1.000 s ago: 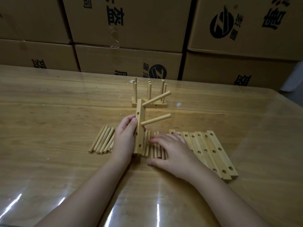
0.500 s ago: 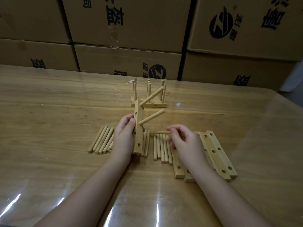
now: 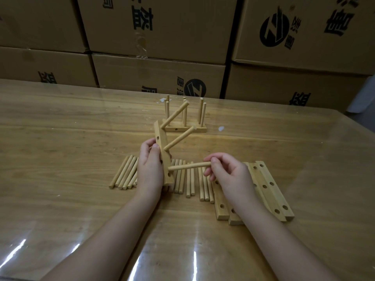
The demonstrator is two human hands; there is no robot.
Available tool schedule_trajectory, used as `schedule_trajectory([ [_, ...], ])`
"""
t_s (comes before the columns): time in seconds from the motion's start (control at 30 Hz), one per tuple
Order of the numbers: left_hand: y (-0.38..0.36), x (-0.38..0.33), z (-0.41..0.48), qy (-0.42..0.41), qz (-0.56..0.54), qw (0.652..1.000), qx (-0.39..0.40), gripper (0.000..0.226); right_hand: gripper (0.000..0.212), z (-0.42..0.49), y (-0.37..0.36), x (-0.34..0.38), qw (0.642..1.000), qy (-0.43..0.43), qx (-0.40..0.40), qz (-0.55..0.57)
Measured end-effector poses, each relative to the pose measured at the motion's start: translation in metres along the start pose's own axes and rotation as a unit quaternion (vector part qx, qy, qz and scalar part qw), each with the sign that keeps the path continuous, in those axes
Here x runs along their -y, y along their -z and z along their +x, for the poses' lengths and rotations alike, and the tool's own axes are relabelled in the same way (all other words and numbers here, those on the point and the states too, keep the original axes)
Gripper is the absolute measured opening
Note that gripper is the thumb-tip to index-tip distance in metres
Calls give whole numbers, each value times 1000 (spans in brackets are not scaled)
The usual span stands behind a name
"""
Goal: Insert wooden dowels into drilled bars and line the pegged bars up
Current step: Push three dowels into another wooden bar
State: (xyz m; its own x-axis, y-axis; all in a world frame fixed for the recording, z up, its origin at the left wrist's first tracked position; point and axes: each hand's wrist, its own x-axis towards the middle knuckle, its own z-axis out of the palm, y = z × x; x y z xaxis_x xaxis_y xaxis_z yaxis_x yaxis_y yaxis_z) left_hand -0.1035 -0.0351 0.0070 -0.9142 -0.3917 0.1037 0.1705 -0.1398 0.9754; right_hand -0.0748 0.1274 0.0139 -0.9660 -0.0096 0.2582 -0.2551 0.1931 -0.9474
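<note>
My left hand (image 3: 151, 169) grips a drilled wooden bar (image 3: 162, 148) held on end above the table, tilted slightly. Two dowels (image 3: 178, 139) stick out of the bar's upper holes, slanting up to the right. My right hand (image 3: 227, 173) pinches a third dowel (image 3: 189, 166) by its right end; its left tip touches the bar's lower part at a hole. Loose dowels (image 3: 124, 175) lie in a row on the table under both hands. Several bare drilled bars (image 3: 269, 191) lie side by side at the right, partly hidden by my right arm.
Pegged bars (image 3: 184, 128) with upright dowels stand further back on the wooden table (image 3: 60, 138). Stacked cardboard boxes (image 3: 158, 74) form a wall along the table's far edge. Small white flecks (image 3: 221, 128) lie near the pegged bars.
My right hand picked a dowel off the table, lifted it and brought its tip to the bar's lower hole. My left hand tilted the bar, so its two dowels slant more steeply.
</note>
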Motion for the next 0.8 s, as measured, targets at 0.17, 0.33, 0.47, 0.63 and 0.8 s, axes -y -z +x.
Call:
schedule_trajectory([
  [0.17,1,0,2,-2,3,1000,-15,20,17,0,-1,1,1000,13,14,-11],
  [0.33,2,0,1,-11,10,999,-29,19,14,-2,-2,3,997,34,51,-49],
  [0.47,4,1,2,-11,9,999,-34,18,16,-1,-1,3,992,53,69,-92],
  [0.63,3,1,2,-10,9,999,-46,18,16,-2,-2,2,989,69,70,-108],
  [0.8,5,2,1,-30,27,998,-38,19,14,-1,-1,2,988,77,66,-119],
])
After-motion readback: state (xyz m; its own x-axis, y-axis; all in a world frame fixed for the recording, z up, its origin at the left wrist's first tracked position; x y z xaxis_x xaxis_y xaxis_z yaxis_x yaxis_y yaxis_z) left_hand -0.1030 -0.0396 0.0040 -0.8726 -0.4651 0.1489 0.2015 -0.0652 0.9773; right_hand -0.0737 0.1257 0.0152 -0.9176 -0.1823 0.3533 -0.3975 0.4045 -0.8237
